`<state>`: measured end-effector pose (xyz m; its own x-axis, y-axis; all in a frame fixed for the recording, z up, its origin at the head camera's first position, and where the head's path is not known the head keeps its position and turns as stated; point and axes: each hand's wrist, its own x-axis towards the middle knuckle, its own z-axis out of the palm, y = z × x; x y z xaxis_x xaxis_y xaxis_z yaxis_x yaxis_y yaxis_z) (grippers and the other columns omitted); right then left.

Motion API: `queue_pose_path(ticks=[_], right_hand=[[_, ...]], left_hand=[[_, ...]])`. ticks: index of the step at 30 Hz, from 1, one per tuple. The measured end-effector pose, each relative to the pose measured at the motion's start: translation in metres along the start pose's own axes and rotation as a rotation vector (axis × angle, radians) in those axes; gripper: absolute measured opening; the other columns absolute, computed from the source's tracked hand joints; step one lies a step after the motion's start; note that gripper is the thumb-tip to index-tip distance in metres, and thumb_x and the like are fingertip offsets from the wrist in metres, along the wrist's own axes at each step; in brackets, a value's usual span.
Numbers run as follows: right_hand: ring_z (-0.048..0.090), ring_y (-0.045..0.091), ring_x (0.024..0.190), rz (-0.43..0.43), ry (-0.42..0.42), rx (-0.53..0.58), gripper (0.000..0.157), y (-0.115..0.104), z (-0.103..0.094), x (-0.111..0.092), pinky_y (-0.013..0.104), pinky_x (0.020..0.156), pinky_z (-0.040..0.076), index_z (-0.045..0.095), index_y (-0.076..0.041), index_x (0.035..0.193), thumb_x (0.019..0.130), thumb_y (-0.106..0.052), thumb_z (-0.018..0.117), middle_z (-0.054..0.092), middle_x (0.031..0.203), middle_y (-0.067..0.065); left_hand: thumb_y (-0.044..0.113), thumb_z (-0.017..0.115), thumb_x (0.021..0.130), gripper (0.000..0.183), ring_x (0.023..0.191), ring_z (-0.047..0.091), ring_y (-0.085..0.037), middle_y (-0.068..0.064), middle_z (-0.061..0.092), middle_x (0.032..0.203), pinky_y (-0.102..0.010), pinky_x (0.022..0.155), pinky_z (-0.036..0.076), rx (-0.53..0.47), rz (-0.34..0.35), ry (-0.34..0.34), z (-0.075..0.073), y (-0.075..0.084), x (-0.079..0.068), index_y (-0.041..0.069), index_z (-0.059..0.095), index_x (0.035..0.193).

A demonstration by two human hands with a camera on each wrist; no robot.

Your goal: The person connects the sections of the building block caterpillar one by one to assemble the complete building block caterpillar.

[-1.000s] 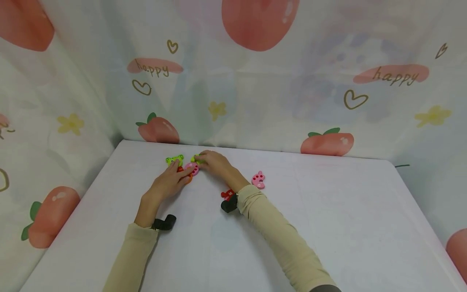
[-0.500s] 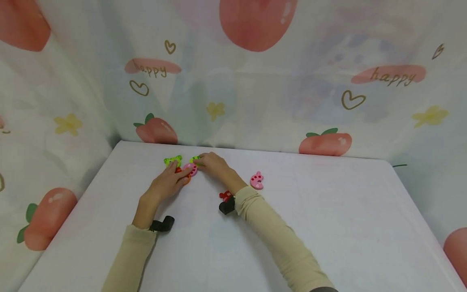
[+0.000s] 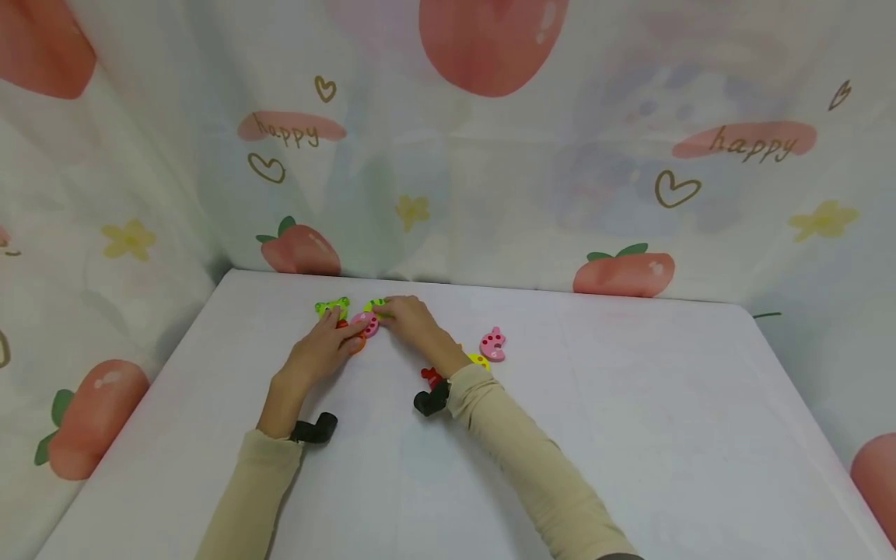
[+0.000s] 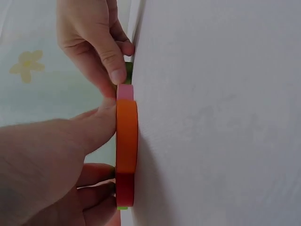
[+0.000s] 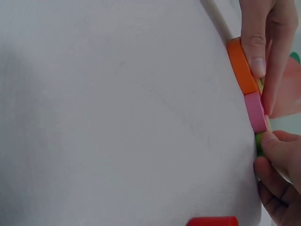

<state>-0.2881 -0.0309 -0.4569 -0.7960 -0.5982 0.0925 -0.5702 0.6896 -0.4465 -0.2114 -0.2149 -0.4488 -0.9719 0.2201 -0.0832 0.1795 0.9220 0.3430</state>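
In the head view, several flat, brightly coloured wooden pieces lie joined in a row near the table's back left. A green animal-head piece [image 3: 332, 306] is leftmost, then a red piece [image 3: 342, 323], an orange piece [image 5: 242, 66] and a pink red-dotted piece [image 3: 370, 323]. My left hand [image 3: 318, 350] rests on these with outstretched fingers, partly hiding them. At the row's right end, my right hand [image 3: 414, 323] pinches a green-and-yellow piece [image 3: 375, 305] between thumb and fingers. In the right wrist view that piece's green edge [image 5: 259, 143] touches the pink one.
Loose pieces lie around my right wrist: a pink dotted curved piece [image 3: 493, 345], a yellow piece [image 3: 479, 360] and a red piece [image 3: 431, 377], the latter two partly covered by the arm. A patterned curtain [image 3: 490, 194] rises behind the white table [image 3: 630, 420].
My right hand has shifted slightly toward me, still at the green-and-yellow piece. The yellow loose piece now shows beside the right wrist. My left hand stays on the row.
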Motion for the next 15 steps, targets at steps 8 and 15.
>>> queue_pose_path(ticks=[8,15], right_hand=[[0.058,0.026,0.125,0.131,-0.011,0.141,0.033,0.005,-0.002,-0.005,0.041,0.107,0.043,0.069,-0.013,0.122,0.091,-0.025,0.068,0.066,0.129,0.006],[0.068,0.02,0.096,0.181,-0.021,0.208,0.028,0.007,-0.005,-0.013,0.03,0.082,0.053,0.07,-0.013,0.12,0.095,-0.02,0.062,0.073,0.114,0.007]], left_hand=[[0.026,0.049,0.102,0.045,0.146,0.023,-0.045,-0.027,0.024,0.157,-0.067,0.104,0.037,-0.003,-0.02,0.023,0.003,0.002,0.003,0.02,0.044,0.146],[0.017,0.049,0.101,0.045,0.144,0.025,-0.048,-0.028,0.026,0.155,-0.066,0.104,0.038,0.024,0.007,0.023,0.008,0.006,0.005,0.016,0.045,0.145]])
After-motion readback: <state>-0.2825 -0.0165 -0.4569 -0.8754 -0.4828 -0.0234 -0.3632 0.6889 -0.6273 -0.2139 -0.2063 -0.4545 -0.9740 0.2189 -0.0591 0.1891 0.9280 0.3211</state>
